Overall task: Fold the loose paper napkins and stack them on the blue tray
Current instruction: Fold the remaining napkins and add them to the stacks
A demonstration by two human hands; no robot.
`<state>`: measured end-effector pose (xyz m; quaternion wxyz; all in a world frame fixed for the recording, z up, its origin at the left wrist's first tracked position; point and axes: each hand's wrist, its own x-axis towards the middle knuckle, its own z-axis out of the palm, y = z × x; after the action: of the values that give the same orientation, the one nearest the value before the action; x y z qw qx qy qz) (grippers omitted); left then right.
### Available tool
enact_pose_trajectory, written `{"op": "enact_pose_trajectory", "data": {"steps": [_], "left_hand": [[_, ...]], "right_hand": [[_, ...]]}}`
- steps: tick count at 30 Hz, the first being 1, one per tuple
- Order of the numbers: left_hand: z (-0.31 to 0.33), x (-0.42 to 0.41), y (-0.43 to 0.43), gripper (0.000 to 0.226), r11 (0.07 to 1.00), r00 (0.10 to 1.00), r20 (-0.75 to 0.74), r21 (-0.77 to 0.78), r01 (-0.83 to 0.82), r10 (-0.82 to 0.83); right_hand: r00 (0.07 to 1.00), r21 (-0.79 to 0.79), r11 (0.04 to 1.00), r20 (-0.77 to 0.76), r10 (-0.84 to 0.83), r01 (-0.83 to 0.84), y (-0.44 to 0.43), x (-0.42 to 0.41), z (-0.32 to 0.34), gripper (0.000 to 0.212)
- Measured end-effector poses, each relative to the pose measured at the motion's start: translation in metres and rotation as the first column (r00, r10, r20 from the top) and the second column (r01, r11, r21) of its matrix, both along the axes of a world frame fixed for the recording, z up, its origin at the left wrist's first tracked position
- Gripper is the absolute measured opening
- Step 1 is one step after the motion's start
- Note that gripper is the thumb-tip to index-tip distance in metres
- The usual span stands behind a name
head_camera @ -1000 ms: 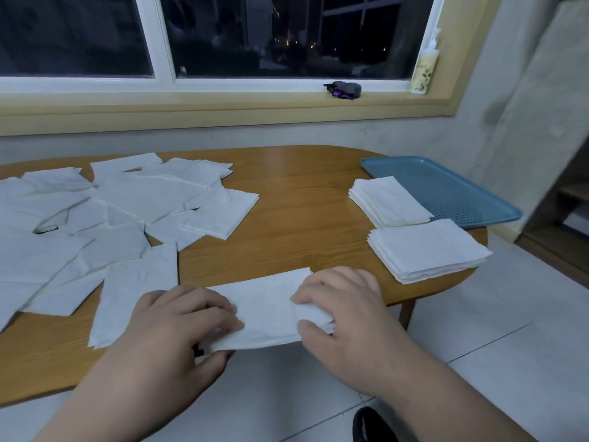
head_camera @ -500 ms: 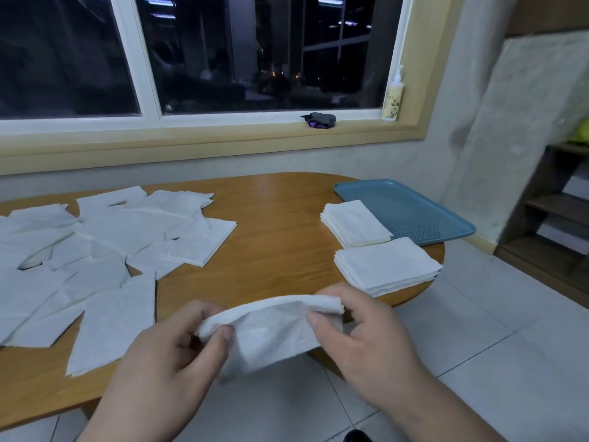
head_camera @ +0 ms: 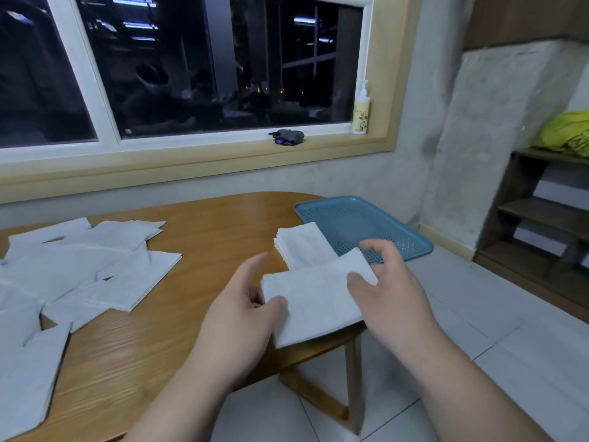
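Note:
A folded white napkin sits between my hands at the table's right end. My left hand pinches its left edge with the thumb on top, index finger stretched out. My right hand pinches its far right corner between thumb and fingers. A stack of folded napkins lies just beyond, its far corner on the blue perforated tray. The nearer stack is hidden under the held napkin. Several loose napkins are spread over the table's left half.
The oval wooden table ends just below my hands, with tiled floor to the right. A windowsill behind holds a small dark object and a pump bottle. A wooden shelf stands at the far right.
The napkin went from flat at the table's near edge, to lifted and folded over, to carried right above the nearer stack. The head view swung up and to the right.

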<state>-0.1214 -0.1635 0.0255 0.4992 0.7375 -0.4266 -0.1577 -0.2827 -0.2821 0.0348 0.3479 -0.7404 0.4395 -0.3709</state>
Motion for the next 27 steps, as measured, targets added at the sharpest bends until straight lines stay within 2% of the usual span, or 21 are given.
{"op": "enact_pose_trajectory", "data": {"steps": [5,9,12,15,20,24,27], "left_hand": [[-0.004,0.0,-0.038,0.048,0.996,0.974,0.226,0.085,0.008,-0.028],[-0.009,0.001,-0.052,0.026,0.986,0.968,0.244,0.167,0.024,-0.065],[-0.017,0.002,-0.056,0.022,0.975,0.953,0.294,0.221,0.01,-0.076],[-0.022,0.002,-0.056,0.024,0.979,0.924,0.377,0.201,-0.022,-0.056],[-0.015,0.001,-0.041,0.022,0.987,0.922,0.386,0.146,-0.07,0.009],[-0.013,0.006,-0.005,0.011,0.988,0.922,0.38,0.095,-0.12,0.075],[-0.018,0.019,0.035,0.013,0.983,0.934,0.333,0.085,-0.165,0.128]], "right_hand": [[0.977,-0.147,0.989,-0.209,-0.048,0.017,-0.037,0.007,-0.004,0.027],[0.934,-0.223,0.974,-0.354,-0.049,-0.033,-0.055,0.006,-0.017,0.014],[0.881,-0.262,0.964,-0.467,-0.077,-0.055,-0.06,0.007,-0.03,0.014],[0.882,-0.276,0.961,-0.457,-0.114,-0.018,-0.06,0.005,-0.035,0.014],[0.908,-0.393,0.919,-0.381,-0.174,0.011,-0.039,0.0,-0.02,0.017],[0.922,-0.426,0.895,-0.384,-0.046,-0.132,0.004,0.016,-0.01,0.022],[0.935,-0.442,0.866,-0.348,0.074,-0.233,0.037,0.04,-0.011,0.03]]}}
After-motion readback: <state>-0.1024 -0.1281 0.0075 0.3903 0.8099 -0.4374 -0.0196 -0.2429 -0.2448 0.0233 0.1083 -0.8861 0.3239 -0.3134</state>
